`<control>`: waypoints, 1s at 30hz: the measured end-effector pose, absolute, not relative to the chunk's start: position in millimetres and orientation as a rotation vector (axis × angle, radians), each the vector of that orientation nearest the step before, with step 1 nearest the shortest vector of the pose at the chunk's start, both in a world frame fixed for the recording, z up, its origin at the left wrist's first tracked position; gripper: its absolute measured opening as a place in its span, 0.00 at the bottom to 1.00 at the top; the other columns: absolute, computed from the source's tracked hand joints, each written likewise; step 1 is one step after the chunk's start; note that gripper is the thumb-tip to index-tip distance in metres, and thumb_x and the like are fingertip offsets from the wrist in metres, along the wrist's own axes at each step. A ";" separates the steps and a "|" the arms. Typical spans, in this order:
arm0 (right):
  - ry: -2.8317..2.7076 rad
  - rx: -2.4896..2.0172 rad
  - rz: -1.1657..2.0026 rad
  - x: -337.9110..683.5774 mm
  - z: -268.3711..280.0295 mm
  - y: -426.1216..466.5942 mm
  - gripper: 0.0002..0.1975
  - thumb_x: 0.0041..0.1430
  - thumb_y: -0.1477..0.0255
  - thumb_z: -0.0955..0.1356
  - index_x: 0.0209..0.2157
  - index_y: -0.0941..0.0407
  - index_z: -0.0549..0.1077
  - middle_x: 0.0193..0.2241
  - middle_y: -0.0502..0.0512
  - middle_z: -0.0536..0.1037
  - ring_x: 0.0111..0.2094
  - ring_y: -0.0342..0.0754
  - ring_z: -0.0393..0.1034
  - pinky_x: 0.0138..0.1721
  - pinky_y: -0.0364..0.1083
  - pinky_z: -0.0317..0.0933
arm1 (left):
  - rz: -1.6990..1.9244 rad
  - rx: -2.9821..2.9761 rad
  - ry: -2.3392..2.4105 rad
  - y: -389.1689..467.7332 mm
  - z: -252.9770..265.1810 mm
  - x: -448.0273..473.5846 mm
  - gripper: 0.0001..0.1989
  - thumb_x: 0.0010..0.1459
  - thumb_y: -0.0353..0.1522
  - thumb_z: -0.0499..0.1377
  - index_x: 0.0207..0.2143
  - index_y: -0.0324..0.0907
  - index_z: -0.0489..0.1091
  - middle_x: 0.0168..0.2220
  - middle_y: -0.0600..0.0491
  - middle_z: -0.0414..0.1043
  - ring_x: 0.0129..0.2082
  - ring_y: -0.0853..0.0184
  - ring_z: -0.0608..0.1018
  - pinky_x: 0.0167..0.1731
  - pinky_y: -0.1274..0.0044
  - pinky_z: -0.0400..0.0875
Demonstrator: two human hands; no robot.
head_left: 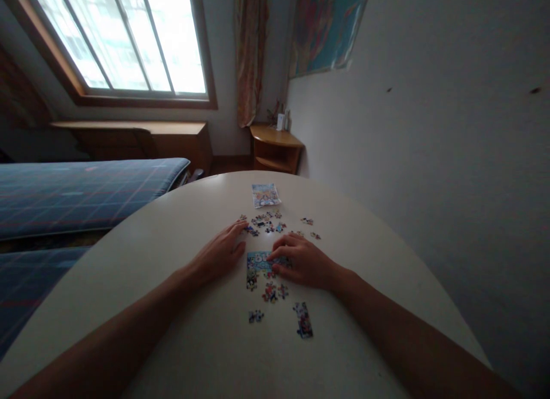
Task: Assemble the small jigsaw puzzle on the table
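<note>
A partly joined jigsaw puzzle with a blue upper strip lies flat on the white round table. My right hand rests over its right side, fingers bent and apart, fingertips touching it; part of the puzzle is hidden beneath. To the left, my left hand lies on the table with its fingers stretched out, their tips beside loose puzzle pieces. Just below the joined part is a cluster of red-toned pieces. Nearer me are a small joined pair and a joined strip.
A printed picture packet lies behind the scattered loose pieces. More pieces sit at the right. Beyond the table's left edge is a bed with a plaid cover; a corner shelf stands behind, and a wall runs along the right.
</note>
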State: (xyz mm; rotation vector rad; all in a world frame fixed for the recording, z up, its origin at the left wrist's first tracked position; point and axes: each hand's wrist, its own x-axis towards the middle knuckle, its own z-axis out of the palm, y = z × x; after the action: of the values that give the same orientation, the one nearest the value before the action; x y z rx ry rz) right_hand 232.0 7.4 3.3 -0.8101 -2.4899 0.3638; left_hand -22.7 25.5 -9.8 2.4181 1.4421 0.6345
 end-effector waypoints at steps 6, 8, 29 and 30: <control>-2.479 -0.798 0.336 231.7 3.3 7.6 0.06 0.62 0.70 0.69 0.40 0.53 0.77 0.39 0.55 0.78 0.41 0.48 0.70 0.47 0.50 0.62 | 0.556 2.447 1.835 12.2 18.2 -14.3 0.22 0.57 0.28 0.51 0.54 0.38 0.65 0.56 0.41 0.70 0.56 0.52 0.71 0.53 0.61 0.69; -2.429 -0.852 0.295 231.4 2.6 9.0 0.05 0.62 0.72 0.68 0.39 0.54 0.77 0.38 0.56 0.78 0.41 0.49 0.70 0.46 0.49 0.63 | 0.392 2.415 2.030 2.4 32.9 -10.4 0.16 0.58 0.30 0.50 0.48 0.39 0.68 0.49 0.40 0.74 0.49 0.50 0.76 0.42 0.61 0.74; -2.130 -1.459 0.046 243.7 -10.2 27.0 0.10 0.59 0.77 0.67 0.40 0.53 0.79 0.40 0.57 0.79 0.47 0.53 0.69 0.51 0.53 0.62 | 0.141 2.508 1.867 12.1 19.8 -21.1 0.11 0.63 0.26 0.46 0.40 0.40 0.66 0.37 0.43 0.75 0.40 0.56 0.78 0.36 0.69 0.71; -2.128 -1.461 0.041 244.0 -10.7 27.4 0.10 0.59 0.77 0.67 0.40 0.53 0.79 0.40 0.57 0.79 0.46 0.53 0.69 0.50 0.53 0.62 | 0.183 2.526 1.857 14.0 17.6 -21.6 0.10 0.64 0.27 0.46 0.39 0.40 0.66 0.38 0.43 0.75 0.40 0.56 0.77 0.37 0.69 0.70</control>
State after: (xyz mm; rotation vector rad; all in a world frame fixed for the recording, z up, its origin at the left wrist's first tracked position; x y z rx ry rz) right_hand 244.0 27.4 -10.7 -1.4612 -2.1277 0.0408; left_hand -21.6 14.0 17.6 2.5255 1.8567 0.1828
